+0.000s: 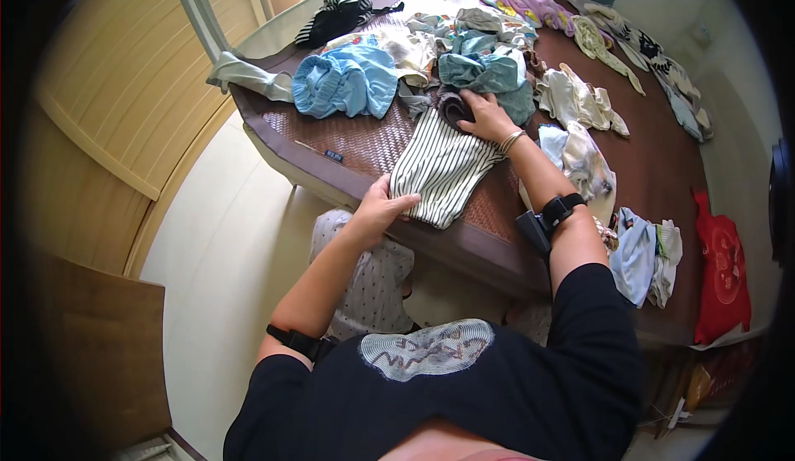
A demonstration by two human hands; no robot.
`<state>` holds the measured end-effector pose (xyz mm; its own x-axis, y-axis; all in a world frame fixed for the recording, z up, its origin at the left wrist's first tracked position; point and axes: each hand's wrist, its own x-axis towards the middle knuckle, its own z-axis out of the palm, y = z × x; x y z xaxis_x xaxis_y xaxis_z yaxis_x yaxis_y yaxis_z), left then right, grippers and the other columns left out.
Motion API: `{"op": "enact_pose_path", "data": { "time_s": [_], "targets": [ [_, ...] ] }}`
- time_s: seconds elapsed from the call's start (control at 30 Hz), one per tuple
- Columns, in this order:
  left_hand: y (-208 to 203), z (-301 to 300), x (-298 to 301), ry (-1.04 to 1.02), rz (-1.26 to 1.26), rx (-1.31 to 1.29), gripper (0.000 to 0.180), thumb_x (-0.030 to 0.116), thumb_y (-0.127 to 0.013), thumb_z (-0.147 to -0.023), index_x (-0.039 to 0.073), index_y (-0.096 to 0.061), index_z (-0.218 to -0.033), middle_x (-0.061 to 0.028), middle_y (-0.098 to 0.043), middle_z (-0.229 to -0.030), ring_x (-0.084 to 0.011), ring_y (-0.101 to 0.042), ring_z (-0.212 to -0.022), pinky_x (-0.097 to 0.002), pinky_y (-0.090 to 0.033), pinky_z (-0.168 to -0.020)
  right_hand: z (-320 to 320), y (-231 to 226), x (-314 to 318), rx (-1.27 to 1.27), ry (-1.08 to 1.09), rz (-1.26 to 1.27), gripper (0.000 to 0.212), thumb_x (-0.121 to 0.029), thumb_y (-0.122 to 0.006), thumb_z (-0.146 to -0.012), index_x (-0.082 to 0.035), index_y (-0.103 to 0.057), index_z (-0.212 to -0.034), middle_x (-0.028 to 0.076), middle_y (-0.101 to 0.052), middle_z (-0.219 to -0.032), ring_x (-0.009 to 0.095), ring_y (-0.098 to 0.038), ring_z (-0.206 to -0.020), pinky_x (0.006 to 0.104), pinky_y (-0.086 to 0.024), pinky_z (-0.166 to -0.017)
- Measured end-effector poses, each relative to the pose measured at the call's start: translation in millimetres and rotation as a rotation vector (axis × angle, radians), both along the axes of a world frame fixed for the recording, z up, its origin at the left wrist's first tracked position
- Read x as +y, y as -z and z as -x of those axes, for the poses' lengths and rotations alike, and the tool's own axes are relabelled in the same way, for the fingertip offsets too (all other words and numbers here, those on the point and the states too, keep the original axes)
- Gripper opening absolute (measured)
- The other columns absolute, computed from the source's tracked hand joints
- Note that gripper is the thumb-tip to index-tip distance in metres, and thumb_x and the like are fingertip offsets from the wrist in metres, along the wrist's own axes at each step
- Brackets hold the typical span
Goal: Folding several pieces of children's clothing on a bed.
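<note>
A white garment with dark stripes lies flat at the near edge of the bed, a dark rolled band of cloth at its far end. My left hand grips the garment's near left side, thumb on top and the other fingers partly hidden beneath. My right hand rests at the dark band, fingers stretched out and thumb apart. Just beyond it is a crumpled teal garment. Light blue elastic-waisted shorts lie to the left.
The bed has a brown woven mat. Heaped clothes lie at its far middle, with white clothes and a pale blue garment on the right. A red bag is at the right edge. Wooden cabinet doors stand left.
</note>
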<state>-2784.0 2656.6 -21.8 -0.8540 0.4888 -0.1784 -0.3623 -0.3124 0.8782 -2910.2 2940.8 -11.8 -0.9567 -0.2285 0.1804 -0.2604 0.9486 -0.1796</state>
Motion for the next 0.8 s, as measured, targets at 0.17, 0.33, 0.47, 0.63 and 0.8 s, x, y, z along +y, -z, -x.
{"op": "enact_pose_path", "data": {
  "time_s": [0.17, 0.33, 0.47, 0.63, 0.8],
  "targets": [
    [-1.1, 15.9, 0.0, 0.023, 0.154, 0.244, 0.029, 0.011, -0.062, -0.083, -0.002, -0.056, -0.108, -0.0042, -0.062, -0.096, -0.0076, -0.056, -0.084, -0.0222, -0.046, -0.074, 12.8, 11.8, -1.5, 0.008, 0.001, -0.041, 0.046, -0.035, -0.060, -0.077, -0.007, -0.053, -0.112, 0.020, -0.057, -0.109, 0.038, -0.054, -0.101, 0.0471, -0.041, -0.089],
    [-2.6, 38.4, 8.6, 0.192, 0.735, 0.504, 0.028, 0.022, -0.065, -0.081, -0.003, -0.064, -0.094, -0.0037, -0.061, -0.085, -0.0084, -0.054, -0.075, -0.0259, -0.045, -0.068, 19.3, -44.1, 10.4, 0.453, 0.280, 0.218, 0.031, -0.032, -0.050, -0.084, -0.003, -0.058, -0.092, 0.024, -0.062, -0.086, 0.041, -0.059, -0.081, 0.0471, -0.046, -0.075],
    [8.9, 46.3, 20.2, 0.144, 1.057, 0.856, 0.038, 0.028, -0.075, -0.064, -0.003, -0.064, -0.083, -0.0154, -0.062, -0.080, -0.0241, -0.060, -0.077, -0.0345, -0.045, -0.069, -36.8, -103.7, -1.9, 0.694, -0.010, 0.247, 0.018, -0.019, -0.055, -0.079, -0.001, -0.056, -0.079, 0.020, -0.059, -0.074, 0.037, -0.058, -0.069, 0.0433, -0.046, -0.061],
    [17.9, 52.7, 21.4, 0.112, 0.594, 0.433, 0.039, 0.026, -0.066, -0.077, -0.001, -0.057, -0.102, -0.0122, -0.060, -0.093, -0.0162, -0.055, -0.083, -0.0284, -0.046, -0.069, -153.9, -63.9, -101.1, 0.169, -0.209, -0.026, 0.021, -0.016, -0.060, -0.070, 0.000, -0.052, -0.081, 0.016, -0.054, -0.082, 0.033, -0.055, -0.077, 0.0412, -0.047, -0.068],
    [5.8, 44.4, 21.1, 0.017, 0.691, 0.195, 0.066, 0.038, -0.065, -0.080, -0.009, -0.038, -0.117, -0.0233, -0.053, -0.111, -0.0260, -0.056, -0.094, -0.0307, -0.046, -0.078, -134.0, -53.6, -76.4, -0.474, -0.432, 0.359, 0.031, -0.028, -0.059, -0.084, 0.002, -0.060, -0.090, 0.015, -0.063, -0.085, 0.024, -0.061, -0.077, 0.0345, -0.048, -0.070]
  ]
}}
